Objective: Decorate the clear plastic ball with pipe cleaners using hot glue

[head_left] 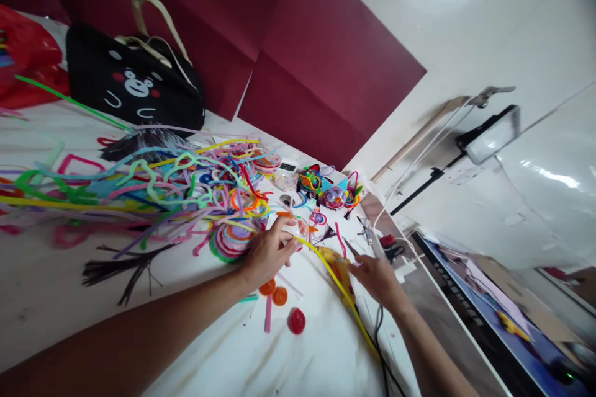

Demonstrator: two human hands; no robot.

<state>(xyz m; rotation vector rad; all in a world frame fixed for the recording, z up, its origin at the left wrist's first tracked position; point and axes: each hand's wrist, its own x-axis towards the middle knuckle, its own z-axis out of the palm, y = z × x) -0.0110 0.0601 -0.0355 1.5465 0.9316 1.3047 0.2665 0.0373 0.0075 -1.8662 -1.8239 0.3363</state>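
Observation:
My left hand (270,251) is closed, thumb and fingers pinching a long yellow pipe cleaner (345,294). Its length runs down to the right, across the white table. To the right, my right hand (376,280) is closed around a dark pointed tool (351,249), whose handle is hidden by the fingers. Between the hands lies a yellow object that looks like a glue gun (336,258), near a black cord (382,353). Below my left hand are orange coils (279,296) and a red coil (297,321). A pink-and-green coiled disc (228,242) sits beside my left wrist.
A tangled heap of coloured pipe cleaners (153,186) covers the left. Behind it stands a black bag (135,87). Colourful coiled figures (333,195) and a small digital display (287,167) are at the back. A lamp (493,136) rises on the right.

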